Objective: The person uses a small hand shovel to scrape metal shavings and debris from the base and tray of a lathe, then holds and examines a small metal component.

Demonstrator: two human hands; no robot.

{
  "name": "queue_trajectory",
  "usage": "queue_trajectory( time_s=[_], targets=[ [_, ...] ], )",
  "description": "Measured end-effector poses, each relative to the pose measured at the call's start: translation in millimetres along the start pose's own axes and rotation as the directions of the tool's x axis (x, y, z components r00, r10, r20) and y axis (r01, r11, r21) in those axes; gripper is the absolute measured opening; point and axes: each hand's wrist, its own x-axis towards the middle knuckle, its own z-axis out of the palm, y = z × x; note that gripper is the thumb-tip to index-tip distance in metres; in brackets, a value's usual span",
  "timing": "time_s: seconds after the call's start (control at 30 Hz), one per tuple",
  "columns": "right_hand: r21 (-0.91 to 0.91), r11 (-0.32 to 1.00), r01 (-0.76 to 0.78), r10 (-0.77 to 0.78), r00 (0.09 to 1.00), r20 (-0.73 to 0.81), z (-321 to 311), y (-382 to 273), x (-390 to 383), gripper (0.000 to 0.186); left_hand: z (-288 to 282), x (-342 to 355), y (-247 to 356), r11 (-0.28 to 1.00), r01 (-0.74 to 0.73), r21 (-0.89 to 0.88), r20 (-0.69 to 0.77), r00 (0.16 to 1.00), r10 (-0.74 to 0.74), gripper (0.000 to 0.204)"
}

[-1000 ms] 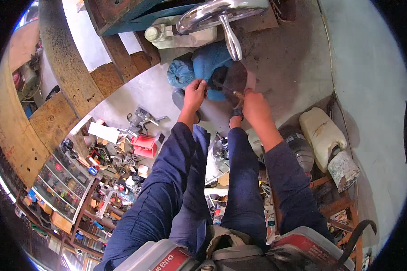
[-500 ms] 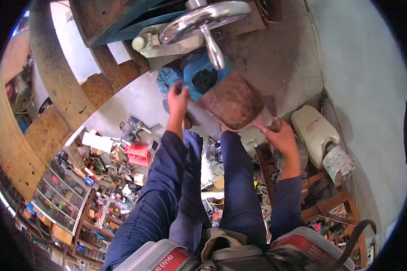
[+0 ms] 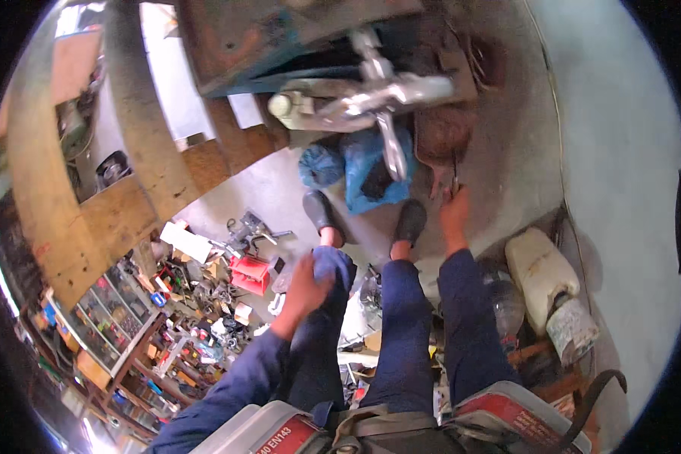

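Observation:
My right hand (image 3: 454, 216) is closed round the handle of a rusty brown dustpan (image 3: 440, 138). The pan rests low by the wall side, under the machine, and is partly in shadow. My left hand (image 3: 305, 293) hovers over my left knee, empty, its thumb and fingers apart and slightly blurred. Ahead of my shoes a blue plastic bag (image 3: 362, 195) stands with its mouth spread, dark loose material (image 3: 378, 180) inside. A second, bunched blue bag (image 3: 320, 166) sits to its left.
Above the bags juts a machine's shiny handwheel (image 3: 378, 98) with a hanging crank handle (image 3: 391, 147). A wooden pallet-like frame (image 3: 129, 129) stands at left. To the right lies a cream jerrycan (image 3: 539, 268). A red bin (image 3: 250, 274) and cluttered parts cover the left floor.
My right hand has carried the dustpan forward, away from the blue bag and down beside the machine. The left hand has let go of the bag and drawn back to my knee.

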Motion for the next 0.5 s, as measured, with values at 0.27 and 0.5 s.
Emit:
queue_trajectory(
  time_s=[0.27,0.5],
  targets=[
    [0.397,0.896,0.199,-0.331,0.895,0.298,26.8,-238.4,-150.4,0.048,-19.3,-96.4,0.6,0.957,0.218,0.191,0.077,0.969,-0.236,0.067],
    [0.402,0.757,0.516,-0.438,0.856,-0.274,19.6,-486.1,-77.8,0.044,-32.7,-89.4,-9.4,0.964,0.204,0.168,-0.003,0.978,-0.207,0.044]
  ],
)
